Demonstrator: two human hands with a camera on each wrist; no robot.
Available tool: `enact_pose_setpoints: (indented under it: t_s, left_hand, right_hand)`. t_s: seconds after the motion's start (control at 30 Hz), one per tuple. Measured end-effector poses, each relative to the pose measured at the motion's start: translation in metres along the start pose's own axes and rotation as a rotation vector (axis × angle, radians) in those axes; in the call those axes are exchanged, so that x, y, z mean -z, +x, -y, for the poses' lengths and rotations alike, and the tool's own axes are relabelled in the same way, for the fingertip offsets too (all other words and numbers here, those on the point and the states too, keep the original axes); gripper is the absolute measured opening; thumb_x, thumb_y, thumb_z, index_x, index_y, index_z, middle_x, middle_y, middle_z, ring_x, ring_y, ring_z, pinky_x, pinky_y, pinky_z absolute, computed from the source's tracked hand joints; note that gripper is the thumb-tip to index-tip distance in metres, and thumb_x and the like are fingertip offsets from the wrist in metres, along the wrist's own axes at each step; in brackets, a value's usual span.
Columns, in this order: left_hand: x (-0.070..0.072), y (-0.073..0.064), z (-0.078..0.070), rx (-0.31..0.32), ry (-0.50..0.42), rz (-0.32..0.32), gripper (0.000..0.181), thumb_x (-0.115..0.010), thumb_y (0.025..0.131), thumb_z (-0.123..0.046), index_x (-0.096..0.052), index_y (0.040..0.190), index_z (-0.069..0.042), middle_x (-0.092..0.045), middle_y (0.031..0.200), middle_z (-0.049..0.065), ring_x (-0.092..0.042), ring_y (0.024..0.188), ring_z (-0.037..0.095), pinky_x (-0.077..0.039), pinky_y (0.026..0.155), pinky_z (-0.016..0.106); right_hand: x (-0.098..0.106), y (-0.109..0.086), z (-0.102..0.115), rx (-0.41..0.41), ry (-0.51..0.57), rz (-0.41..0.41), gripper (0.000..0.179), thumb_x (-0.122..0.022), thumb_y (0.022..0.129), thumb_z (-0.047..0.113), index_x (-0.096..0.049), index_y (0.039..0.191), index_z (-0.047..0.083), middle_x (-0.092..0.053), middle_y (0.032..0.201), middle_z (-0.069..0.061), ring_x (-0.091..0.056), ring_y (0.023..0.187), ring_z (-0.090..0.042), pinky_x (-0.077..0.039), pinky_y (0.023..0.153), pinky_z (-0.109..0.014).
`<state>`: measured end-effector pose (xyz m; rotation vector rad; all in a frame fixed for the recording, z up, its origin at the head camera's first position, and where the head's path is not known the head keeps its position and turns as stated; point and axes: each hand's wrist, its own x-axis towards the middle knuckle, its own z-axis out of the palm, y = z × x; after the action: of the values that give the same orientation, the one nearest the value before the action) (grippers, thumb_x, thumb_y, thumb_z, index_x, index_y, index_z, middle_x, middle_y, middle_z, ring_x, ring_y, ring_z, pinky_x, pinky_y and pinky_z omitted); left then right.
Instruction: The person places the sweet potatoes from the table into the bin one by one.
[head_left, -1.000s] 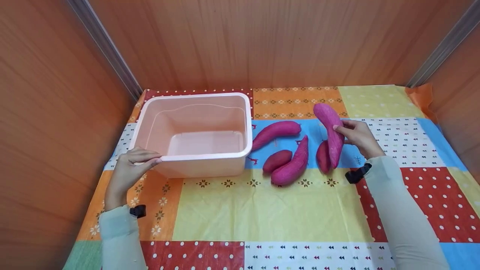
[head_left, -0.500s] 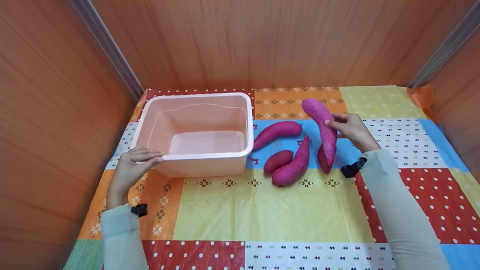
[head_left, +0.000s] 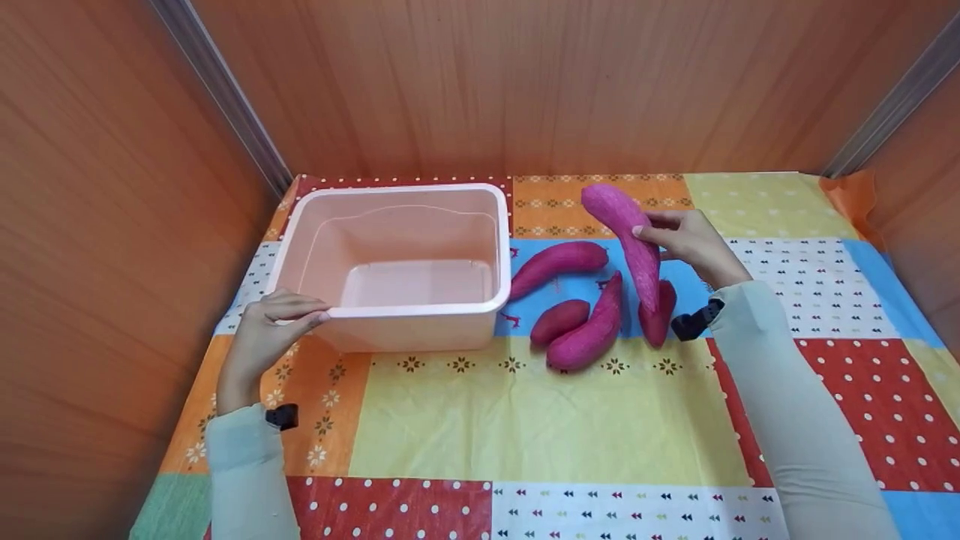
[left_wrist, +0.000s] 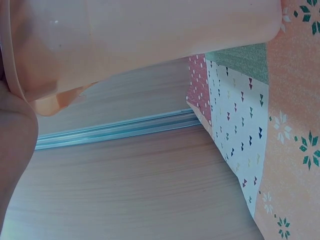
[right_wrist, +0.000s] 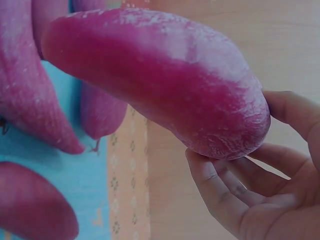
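My left hand (head_left: 256, 341) pinches the near left corner of the rim of a pale peach plastic tub (head_left: 412, 330), thumb outside; in the left wrist view the tub's wall fills the top. The tub is empty inside. My right hand (head_left: 696, 244) holds a long, curved pink-purple sweet potato (head_left: 621, 229) between thumb and fingers, raised and tilted, its lower end overlapping a small sweet potato (head_left: 658, 319). In the right wrist view, the fingertips (right_wrist: 200, 162) grip one end of it. Beside the tub lie a curved sweet potato (head_left: 562, 262), an oval one (head_left: 559, 321) and a tapered one (head_left: 589, 337).
A patchwork-print cloth (head_left: 540, 427) covers the table. Wood-grain panels (head_left: 450, 82) close off the back and both sides, with metal strips (head_left: 225, 97) at the corners. A black wrist camera (head_left: 282, 416) sits at the left cuff, another (head_left: 696, 321) at the right.
My right hand has lifted the sweet potato and carried it left and away from me, uncovering more of the small one beneath. My left hand keeps its grip on the tub's rim.
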<state>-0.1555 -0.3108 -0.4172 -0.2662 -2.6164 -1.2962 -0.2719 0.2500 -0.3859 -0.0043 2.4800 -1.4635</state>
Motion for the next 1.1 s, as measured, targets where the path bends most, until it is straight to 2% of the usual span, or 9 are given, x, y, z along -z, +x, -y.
enact_pose_setpoints:
  t_s: [0.1, 0.17, 0.3, 0.4, 0.67, 0.9, 1.1]
  left_hand:
    - [0.000, 0.000, 0.001, 0.003, 0.002, -0.001, 0.021, -0.076, 0.082, -0.016, -0.077, 0.102, -0.009, -0.073, 0.103, 0.011, -0.056, 0.094, 0.001, -0.047, 0.080, 0.011]
    - [0.001, -0.001, -0.005, 0.007, -0.003, -0.001, 0.021, -0.076, 0.082, -0.013, -0.076, 0.102, -0.005, -0.073, 0.103, 0.013, -0.056, 0.094, 0.000, -0.047, 0.080, 0.011]
    - [0.001, 0.000, -0.005, 0.016, -0.014, 0.000, 0.021, -0.075, 0.082, -0.010, -0.075, 0.102, -0.001, -0.072, 0.104, 0.015, -0.056, 0.093, 0.000, -0.048, 0.079, 0.011]
    - [0.000, 0.001, 0.001, 0.022, -0.015, -0.001, 0.022, -0.076, 0.083, -0.013, -0.075, 0.102, -0.003, -0.072, 0.104, 0.012, -0.056, 0.095, 0.001, -0.046, 0.082, 0.011]
    - [0.000, 0.000, 0.000, 0.004, -0.038, -0.010, 0.022, -0.077, 0.081, -0.012, -0.076, 0.102, -0.005, -0.074, 0.100, 0.005, -0.056, 0.094, 0.004, -0.046, 0.080, 0.013]
    - [0.000, 0.001, 0.000, 0.027, -0.013, -0.008, 0.021, -0.076, 0.082, -0.016, -0.077, 0.102, -0.011, -0.074, 0.102, 0.008, -0.056, 0.095, 0.003, -0.045, 0.081, 0.015]
    - [-0.001, 0.001, 0.000, 0.021, -0.017, -0.010, 0.020, -0.076, 0.082, -0.015, -0.077, 0.101, -0.010, -0.073, 0.103, 0.008, -0.056, 0.095, 0.002, -0.049, 0.078, 0.014]
  right_hand:
    - [-0.003, 0.003, 0.006, 0.012, 0.010, 0.004, 0.068, -0.066, 0.088, 0.043, -0.044, 0.144, 0.010, -0.054, 0.137, -0.015, -0.061, 0.102, -0.012, -0.056, 0.080, -0.026]
    - [-0.005, 0.005, 0.010, 0.024, 0.014, 0.011, 0.067, -0.066, 0.089, 0.041, -0.044, 0.144, 0.009, -0.053, 0.137, -0.016, -0.062, 0.099, -0.011, -0.056, 0.080, -0.027]
    - [-0.007, 0.007, 0.020, 0.035, -0.010, 0.015, 0.067, -0.066, 0.089, 0.042, -0.046, 0.143, 0.010, -0.054, 0.136, -0.015, -0.062, 0.100, -0.013, -0.056, 0.080, -0.026]
    - [-0.009, 0.009, 0.026, 0.047, -0.020, 0.014, 0.066, -0.067, 0.088, 0.042, -0.047, 0.142, 0.010, -0.056, 0.133, -0.014, -0.061, 0.101, -0.015, -0.055, 0.080, -0.024]
    - [-0.018, 0.014, 0.043, 0.074, -0.026, 0.012, 0.064, -0.068, 0.087, 0.041, -0.050, 0.141, 0.011, -0.058, 0.128, -0.013, -0.062, 0.096, -0.013, -0.056, 0.079, -0.027]
    - [-0.025, 0.016, 0.062, 0.067, -0.044, 0.032, 0.066, -0.068, 0.087, 0.040, -0.047, 0.143, 0.014, -0.055, 0.130, -0.013, -0.059, 0.103, -0.020, -0.056, 0.079, -0.026]
    - [-0.033, 0.018, 0.075, 0.120, -0.040, 0.031, 0.060, -0.069, 0.088, 0.038, -0.051, 0.140, 0.013, -0.058, 0.125, -0.012, -0.060, 0.101, -0.021, -0.056, 0.078, -0.026]
